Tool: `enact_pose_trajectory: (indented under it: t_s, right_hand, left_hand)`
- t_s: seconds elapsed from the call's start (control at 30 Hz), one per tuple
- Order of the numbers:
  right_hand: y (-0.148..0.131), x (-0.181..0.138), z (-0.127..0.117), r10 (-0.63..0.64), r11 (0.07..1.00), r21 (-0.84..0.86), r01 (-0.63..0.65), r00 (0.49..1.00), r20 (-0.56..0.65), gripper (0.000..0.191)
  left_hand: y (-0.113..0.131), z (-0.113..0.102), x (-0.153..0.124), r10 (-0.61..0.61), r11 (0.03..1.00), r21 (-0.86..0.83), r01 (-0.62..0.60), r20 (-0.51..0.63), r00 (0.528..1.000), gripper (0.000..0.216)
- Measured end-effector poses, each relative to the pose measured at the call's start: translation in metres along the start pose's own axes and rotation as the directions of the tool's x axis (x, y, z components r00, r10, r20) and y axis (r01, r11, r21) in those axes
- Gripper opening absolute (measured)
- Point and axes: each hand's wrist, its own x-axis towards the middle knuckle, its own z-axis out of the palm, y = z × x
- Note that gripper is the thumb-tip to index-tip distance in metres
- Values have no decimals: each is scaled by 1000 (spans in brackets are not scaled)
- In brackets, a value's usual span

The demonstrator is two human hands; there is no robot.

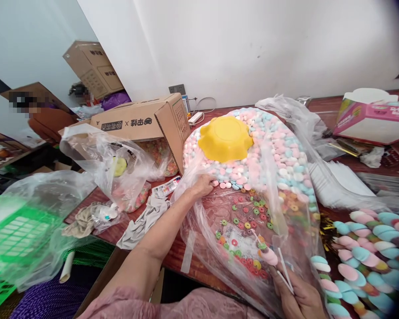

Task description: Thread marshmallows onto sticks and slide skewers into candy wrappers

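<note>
White sticks (285, 274) held in R hand (297, 288); mini marshmallows (225, 184) touched by L hand (204, 185), grip unclear, nearside of yellow bowl (226, 137).

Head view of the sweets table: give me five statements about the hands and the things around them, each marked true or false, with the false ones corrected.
1. The right hand has its grip on thin white sticks. True.
2. A yellow, wavy-edged dish rests on small pink, white and blue marshmallows. True.
3. The left hand lies on the yellow dish. False: the left hand is apart from it, at the near edge of the marshmallows.
4. The green plastic lattice basket is at the picture's right edge. False: it is at the left edge.
5. An oblong brown cardboard box stands left of the dish. True.
</note>
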Motion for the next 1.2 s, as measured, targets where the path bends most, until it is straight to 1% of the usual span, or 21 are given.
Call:
enact_pose_trajectory:
  t_s: [0.13,0.23,0.33,0.4,0.47,0.53,0.57,0.6,0.67,0.77,0.83,0.9,1.03,1.13,1.2]
  right_hand:
    - [-7,4,-2,37,999,29,-38,999,5,28]
    - [-14,6,-2,87,995,53,-87,996,-9,33]
    - [-16,6,-2,107,991,81,-104,994,-33,37]
    - [-14,5,0,115,989,95,-111,993,-38,36]
    - [-10,3,2,132,985,113,-127,990,-41,32]
    - [-9,1,3,149,980,139,-140,987,-54,30]
    - [-10,1,2,150,979,151,-139,987,-65,30]
    - [-12,1,2,144,979,155,-131,987,-72,30]
    - [-21,2,-1,101,988,127,-91,992,-73,30]
    - [-40,6,-7,-23,1000,-4,23,998,-53,33]
    - [-53,9,-11,-105,990,-103,101,994,-38,38]
    - [-62,12,-13,-143,975,-173,137,989,-22,42]
    - [-69,13,-15,-110,971,-210,112,994,21,44]
    - [-67,12,-14,-87,974,-205,91,996,30,45]
    - [-65,10,-13,-64,976,-209,67,998,21,47]
  left_hand:
    - [1,3,5,22,999,26,-22,-10,1000,18]
    - [3,7,7,29,999,40,-28,-44,999,17]
    - [7,10,3,41,999,24,-39,-78,996,15]
    - [14,11,-5,48,999,-6,-49,-93,994,13]
    - [24,12,-20,49,997,-49,-55,-112,993,13]
    - [38,14,-41,35,978,-196,-66,-158,987,19]
    - [45,17,-53,17,945,-317,-78,-193,981,21]
    - [52,20,-66,-9,891,-444,-95,-227,974,23]
    - [67,27,-90,-97,748,-656,-106,-266,959,24]
    - [85,39,-117,-277,550,-835,-35,-221,935,27]
    - [95,47,-126,-363,444,-896,-3,-183,914,30]
    - [101,53,-131,-394,363,-932,-9,-162,905,33]
    - [106,57,-136,-395,236,-972,0,-96,914,36]
    - [106,58,-140,-398,188,-982,7,-69,915,35]
    - [106,58,-142,-410,198,-980,1,-81,909,34]
